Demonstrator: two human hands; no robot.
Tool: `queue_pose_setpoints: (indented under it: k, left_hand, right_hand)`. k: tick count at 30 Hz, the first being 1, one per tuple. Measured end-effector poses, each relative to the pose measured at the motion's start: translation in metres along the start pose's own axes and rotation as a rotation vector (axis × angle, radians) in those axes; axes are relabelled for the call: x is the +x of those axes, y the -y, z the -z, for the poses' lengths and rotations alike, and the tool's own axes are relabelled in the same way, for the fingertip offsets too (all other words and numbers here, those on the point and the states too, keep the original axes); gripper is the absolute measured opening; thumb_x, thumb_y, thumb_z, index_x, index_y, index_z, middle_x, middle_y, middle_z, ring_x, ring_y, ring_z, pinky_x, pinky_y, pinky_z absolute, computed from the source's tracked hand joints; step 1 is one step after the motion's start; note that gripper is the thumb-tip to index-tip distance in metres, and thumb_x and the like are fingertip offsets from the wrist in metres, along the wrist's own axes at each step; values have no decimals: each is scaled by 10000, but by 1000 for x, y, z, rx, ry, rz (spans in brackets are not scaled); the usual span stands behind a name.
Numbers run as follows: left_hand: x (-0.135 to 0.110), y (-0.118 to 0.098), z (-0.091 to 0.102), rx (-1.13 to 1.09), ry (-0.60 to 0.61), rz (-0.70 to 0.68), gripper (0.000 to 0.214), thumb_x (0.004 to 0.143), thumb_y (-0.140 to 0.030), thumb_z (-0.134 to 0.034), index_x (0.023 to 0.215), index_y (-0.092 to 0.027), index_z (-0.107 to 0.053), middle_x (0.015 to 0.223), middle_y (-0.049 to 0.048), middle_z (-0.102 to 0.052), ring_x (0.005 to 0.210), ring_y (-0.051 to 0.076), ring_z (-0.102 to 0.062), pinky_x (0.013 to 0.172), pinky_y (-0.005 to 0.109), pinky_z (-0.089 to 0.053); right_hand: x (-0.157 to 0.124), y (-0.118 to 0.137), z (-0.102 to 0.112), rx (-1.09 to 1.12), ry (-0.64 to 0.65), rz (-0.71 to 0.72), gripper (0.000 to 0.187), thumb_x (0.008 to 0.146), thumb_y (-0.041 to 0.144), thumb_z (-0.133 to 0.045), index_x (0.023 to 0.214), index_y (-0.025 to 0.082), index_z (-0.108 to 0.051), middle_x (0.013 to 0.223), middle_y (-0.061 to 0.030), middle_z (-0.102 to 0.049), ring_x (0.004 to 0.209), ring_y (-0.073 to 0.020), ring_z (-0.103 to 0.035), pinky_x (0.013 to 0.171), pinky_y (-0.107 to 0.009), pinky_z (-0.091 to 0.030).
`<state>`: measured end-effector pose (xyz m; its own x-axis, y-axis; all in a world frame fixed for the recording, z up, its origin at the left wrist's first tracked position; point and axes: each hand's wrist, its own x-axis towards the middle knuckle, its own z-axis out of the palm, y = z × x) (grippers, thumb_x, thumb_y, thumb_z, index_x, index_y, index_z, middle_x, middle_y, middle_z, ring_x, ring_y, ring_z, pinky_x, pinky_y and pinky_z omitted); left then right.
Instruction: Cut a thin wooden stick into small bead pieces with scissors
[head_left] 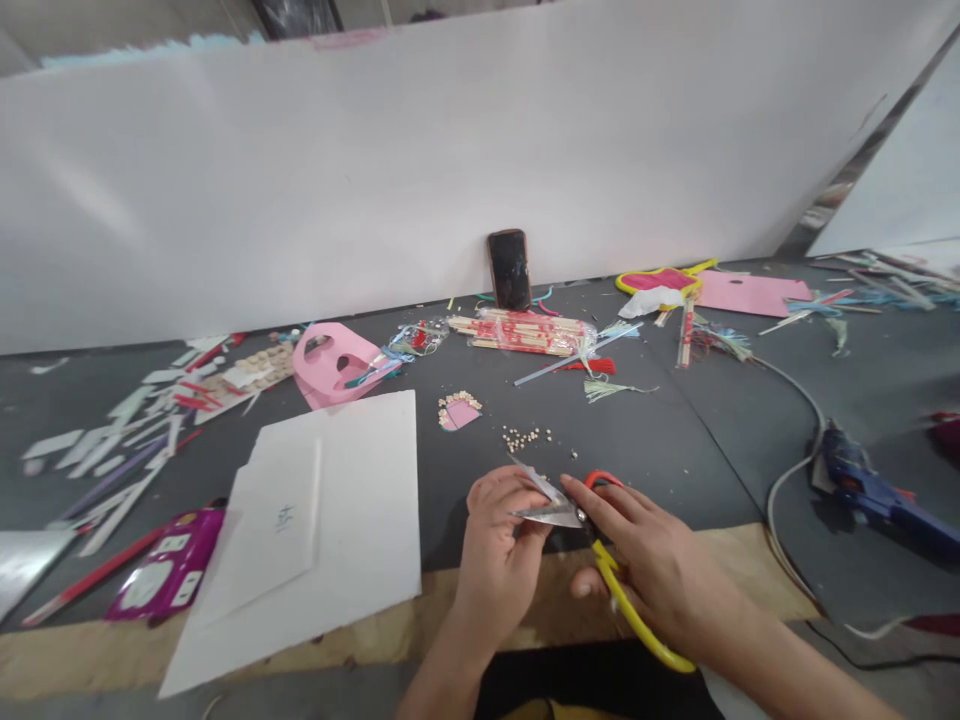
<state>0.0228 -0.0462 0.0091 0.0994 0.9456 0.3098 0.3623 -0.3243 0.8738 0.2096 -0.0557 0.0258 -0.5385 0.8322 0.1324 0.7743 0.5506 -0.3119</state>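
Observation:
My right hand (660, 570) grips yellow-and-red-handled scissors (615, 580) with the blades pointing left. The blades meet a small white paper piece (534, 478) that my left hand (499, 530) pinches between thumb and fingers. Both hands are low in the centre, above the table's front edge. A scatter of small beads (526, 437) lies just beyond my hands, and a small pink card with beads (459, 411) is a little further left.
White sheets (337, 520) lie left of my hands, beside a purple package (169, 575). A blue glue gun (877, 490) with its cable is at right. A phone (509, 268) leans on the white wall. Pink cutouts (334, 365), stick bundles (525, 332) and paper strips (127, 430) litter the table.

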Motion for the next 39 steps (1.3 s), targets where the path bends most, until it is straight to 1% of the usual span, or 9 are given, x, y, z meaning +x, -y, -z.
queue_pose_setpoints:
  k: [4,8,13,17,22,25,29,33,39]
  left_hand:
    - [0,-3,0,-2,35,31,151,862,-189,-551,791,-202,-684,979,78,-696,1048,244,-573,947,442,-422]
    - [1,-3,-1,-17,27,71,178,875,-215,-538,781,-198,-689,979,83,-697,1040,244,-578,942,438,-435]
    - [0,-2,-2,28,-33,36,199,885,-215,-523,771,-202,-685,906,68,-708,984,227,-606,912,406,-466]
    - [-2,0,-5,152,-107,-5,170,868,-215,-542,782,-204,-688,919,74,-699,987,243,-608,893,429,-464]
    - [-4,-3,-6,326,-198,-97,180,866,-178,-539,776,-226,-687,891,45,-700,995,246,-599,936,464,-381]
    - [-5,-6,-4,375,-186,-149,186,863,-160,-529,774,-226,-678,894,30,-703,1013,248,-583,970,476,-320]
    - [-6,-8,-1,399,-175,-156,190,851,-133,-513,778,-221,-663,929,30,-696,1030,248,-564,992,489,-265]
    - [-7,-8,-2,382,-156,-160,194,847,-115,-498,788,-218,-652,925,31,-690,1016,239,-561,988,489,-268]
    - [-6,-8,-3,346,-128,-144,202,862,-145,-492,812,-235,-666,914,26,-703,1031,247,-567,1001,505,-264]
  right_hand:
    - [-1,0,-1,7,-22,24,545,849,242,-487,1367,90,-413,1120,-178,-622,962,-281,-619,766,-389,-556]
    - [0,0,-3,7,-35,40,506,912,354,-440,1339,83,-437,1083,-184,-637,905,-284,-640,730,-398,-559]
    - [4,1,-4,41,-7,4,425,908,269,-385,1283,95,-484,1035,-168,-658,882,-277,-651,720,-394,-552]
    - [6,4,-2,74,25,-52,418,890,248,-389,1264,96,-497,1035,-166,-657,905,-274,-651,753,-387,-544]
    - [6,8,4,116,2,-58,456,869,311,-447,1285,125,-464,1065,-156,-641,944,-269,-630,792,-390,-538]
    - [6,12,5,87,10,-55,543,789,254,-522,1305,112,-432,1108,-161,-608,1016,-280,-589,818,-401,-528]
    - [5,12,5,-22,1,-43,657,709,159,-512,1350,100,-379,1161,-168,-580,1103,-303,-532,833,-426,-524]
    - [5,10,4,-69,11,-11,705,693,176,-546,1365,74,-360,1184,-188,-578,1125,-332,-518,834,-455,-531]
    - [4,9,4,-53,-8,12,758,700,272,-601,1379,53,-344,1190,-207,-579,1162,-364,-488,904,-515,-491]
